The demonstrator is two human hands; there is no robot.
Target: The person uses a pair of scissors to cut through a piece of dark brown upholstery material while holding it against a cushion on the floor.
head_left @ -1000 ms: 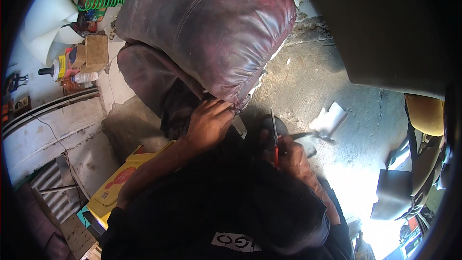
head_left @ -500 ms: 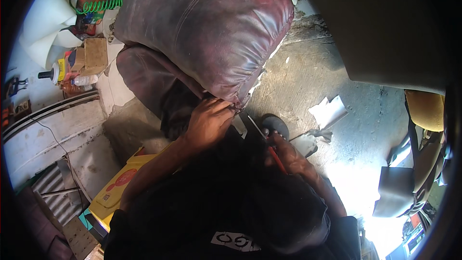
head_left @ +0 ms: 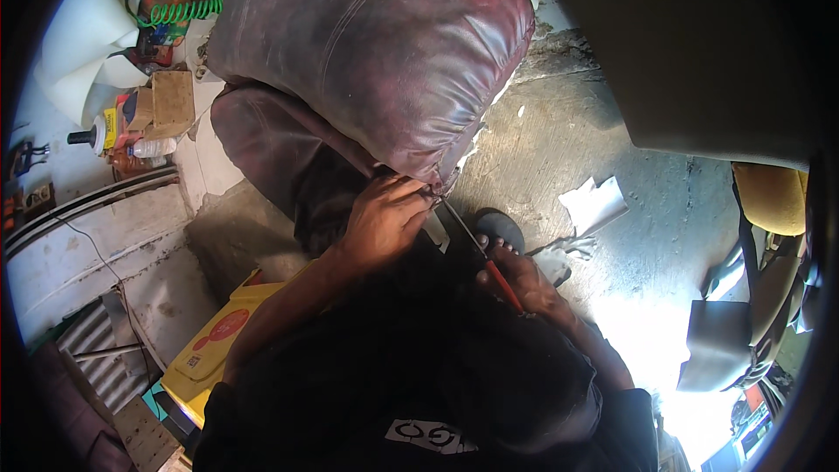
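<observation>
Maroon cushion [head_left: 376, 52] fills upper middle, bottom corner pointing down toward the person. Left hand [head_left: 382, 220] at that corner: fingers curled in, gripping the cushion's lower edge, tips partly hidden against it. The corner sits just ahead of the left fingers, slightly to their right. Right hand [head_left: 522, 275] lower and further right, fingers closed around red handle of tool [head_left: 499, 276]. Tool's thin metal shaft slants up and left; tip at the cushion corner, just beside the left fingers. Can't tell if the tip is in the cover or only against it. Right fingers well off the cushion. Second maroon pad [head_left: 262, 127] under the cushion's left side.

Foot [head_left: 498, 227] in dark sandal on the floor [head_left: 542, 131], just beyond right hand. White sheet [head_left: 594, 206] lies right of the foot. Yellow box [head_left: 214, 341] left of left forearm. Wooden block [head_left: 172, 103] and green coil [head_left: 185, 10] far left.
</observation>
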